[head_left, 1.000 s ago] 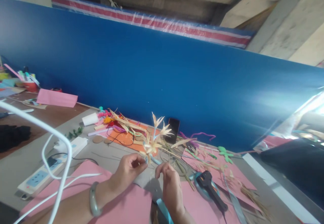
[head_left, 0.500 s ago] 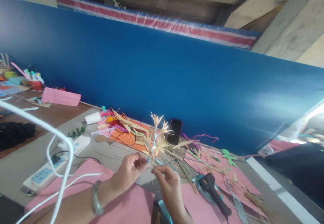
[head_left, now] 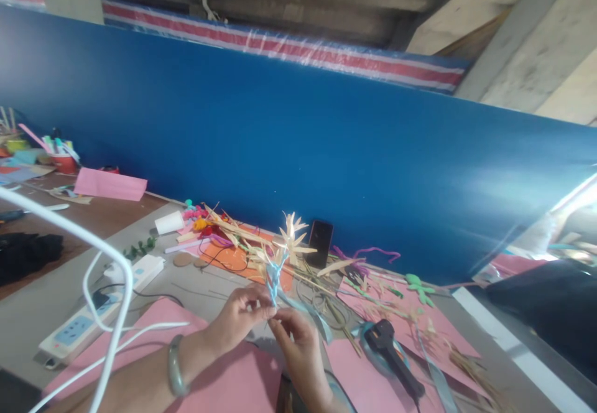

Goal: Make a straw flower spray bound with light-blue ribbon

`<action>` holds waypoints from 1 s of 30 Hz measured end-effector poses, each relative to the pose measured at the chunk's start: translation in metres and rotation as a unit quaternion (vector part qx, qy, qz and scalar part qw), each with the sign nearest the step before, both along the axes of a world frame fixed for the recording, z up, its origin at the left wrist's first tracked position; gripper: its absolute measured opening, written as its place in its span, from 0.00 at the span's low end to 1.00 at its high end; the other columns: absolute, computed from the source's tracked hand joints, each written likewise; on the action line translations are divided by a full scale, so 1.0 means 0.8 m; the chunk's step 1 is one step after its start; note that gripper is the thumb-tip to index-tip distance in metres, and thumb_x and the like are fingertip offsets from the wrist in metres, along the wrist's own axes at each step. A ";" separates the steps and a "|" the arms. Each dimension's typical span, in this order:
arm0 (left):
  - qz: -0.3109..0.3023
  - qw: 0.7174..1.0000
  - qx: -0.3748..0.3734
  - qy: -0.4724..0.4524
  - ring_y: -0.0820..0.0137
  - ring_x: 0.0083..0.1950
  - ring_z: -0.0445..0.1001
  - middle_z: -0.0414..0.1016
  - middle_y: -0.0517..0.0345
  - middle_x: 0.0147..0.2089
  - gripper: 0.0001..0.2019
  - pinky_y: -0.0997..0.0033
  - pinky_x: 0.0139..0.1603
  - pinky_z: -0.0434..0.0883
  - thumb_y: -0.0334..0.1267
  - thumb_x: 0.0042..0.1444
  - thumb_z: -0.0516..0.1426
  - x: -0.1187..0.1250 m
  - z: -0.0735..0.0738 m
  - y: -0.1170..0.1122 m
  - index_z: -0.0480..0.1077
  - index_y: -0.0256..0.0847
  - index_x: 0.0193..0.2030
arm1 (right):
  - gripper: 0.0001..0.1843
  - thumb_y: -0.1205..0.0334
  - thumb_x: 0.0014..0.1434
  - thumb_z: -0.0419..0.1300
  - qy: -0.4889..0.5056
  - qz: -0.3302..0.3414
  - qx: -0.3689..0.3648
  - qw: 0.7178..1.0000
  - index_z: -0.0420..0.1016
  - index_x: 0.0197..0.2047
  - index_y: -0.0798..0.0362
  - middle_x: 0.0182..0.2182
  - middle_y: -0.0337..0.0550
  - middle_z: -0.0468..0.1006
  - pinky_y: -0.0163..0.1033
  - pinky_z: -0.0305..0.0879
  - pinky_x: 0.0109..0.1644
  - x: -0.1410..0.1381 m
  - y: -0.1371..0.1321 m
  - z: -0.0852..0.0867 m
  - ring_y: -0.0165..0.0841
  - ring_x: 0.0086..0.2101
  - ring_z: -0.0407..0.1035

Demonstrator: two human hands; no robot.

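Observation:
A small spray of straw-coloured artificial flowers (head_left: 293, 239) stands upright before me, its stem (head_left: 274, 282) wrapped in light blue ribbon. My left hand (head_left: 240, 316), with a jade-like bangle on the wrist, pinches the lower stem between thumb and fingers. Closed in a pinch too, my right hand (head_left: 298, 344) touches the stem's bottom end; its exact hold is partly hidden. A pale blue-grey ribbon (head_left: 313, 316) curves out behind the right hand. To the right, a black glue gun (head_left: 394, 357) rests on a roll of ribbon (head_left: 368, 346).
A white power strip (head_left: 93, 316) and thick white cable (head_left: 122, 295) occupy the left. Pink sheets (head_left: 233, 375) lie under my arms. Behind are straw scraps (head_left: 236, 229), an orange sheet (head_left: 228, 257) and a phone (head_left: 321, 244) leaning on the blue partition (head_left: 326, 139).
The flower spray has turned and its heads have bunched closer, showing more blue-wrapped stem. My right hand has shifted slightly left and its fingertips now meet the left hand's at the stem.

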State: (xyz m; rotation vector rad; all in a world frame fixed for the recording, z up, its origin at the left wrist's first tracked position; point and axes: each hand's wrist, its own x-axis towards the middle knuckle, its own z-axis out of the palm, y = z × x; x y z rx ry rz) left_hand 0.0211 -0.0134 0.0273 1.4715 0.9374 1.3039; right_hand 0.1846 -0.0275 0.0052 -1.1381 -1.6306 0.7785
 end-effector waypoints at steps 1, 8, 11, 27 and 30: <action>-0.007 1.000 -0.002 0.000 0.70 0.35 0.70 0.72 0.58 0.31 0.13 0.71 0.37 0.66 0.46 0.52 0.63 0.000 -0.001 0.000 0.75 0.37 0.27 | 0.12 0.52 0.57 0.63 0.003 0.007 -0.003 1.000 0.82 0.31 0.51 0.20 0.38 0.75 0.34 0.62 0.27 0.000 -0.001 -0.002 0.30 0.21 0.63; -0.040 0.998 -0.018 -0.049 0.70 0.34 0.67 0.68 0.58 0.29 0.15 0.70 0.37 0.67 0.47 0.51 0.64 0.004 -0.004 -0.001 0.74 0.37 0.25 | 0.11 0.54 0.59 0.63 0.030 0.053 -0.027 0.998 0.82 0.33 0.52 0.19 0.38 0.77 0.35 0.66 0.30 -0.004 -0.005 -0.005 0.32 0.20 0.70; -0.060 0.996 -0.027 -0.067 0.69 0.35 0.68 0.68 0.58 0.29 0.16 0.70 0.35 0.68 0.49 0.50 0.65 0.006 0.000 -0.003 0.74 0.36 0.24 | 0.13 0.53 0.60 0.61 0.051 0.052 -0.032 0.997 0.80 0.30 0.52 0.17 0.37 0.75 0.34 0.66 0.29 -0.006 -0.007 -0.002 0.32 0.20 0.70; -0.063 0.998 -0.006 -0.028 0.70 0.33 0.66 0.69 0.58 0.31 0.17 0.71 0.35 0.62 0.50 0.48 0.66 0.000 -0.020 0.007 0.75 0.36 0.34 | 0.16 0.49 0.62 0.59 0.048 0.043 0.065 0.996 0.78 0.31 0.51 0.20 0.39 0.77 0.32 0.69 0.29 0.004 0.014 -0.038 0.32 0.21 0.72; -0.091 0.992 -0.046 -0.075 0.71 0.32 0.66 0.70 0.58 0.31 0.18 0.72 0.35 0.62 0.50 0.50 0.65 -0.002 -0.010 0.005 0.74 0.36 0.37 | 0.15 0.50 0.62 0.59 0.031 0.043 0.070 0.996 0.77 0.30 0.52 0.20 0.39 0.76 0.33 0.69 0.30 0.006 0.014 -0.037 0.32 0.21 0.73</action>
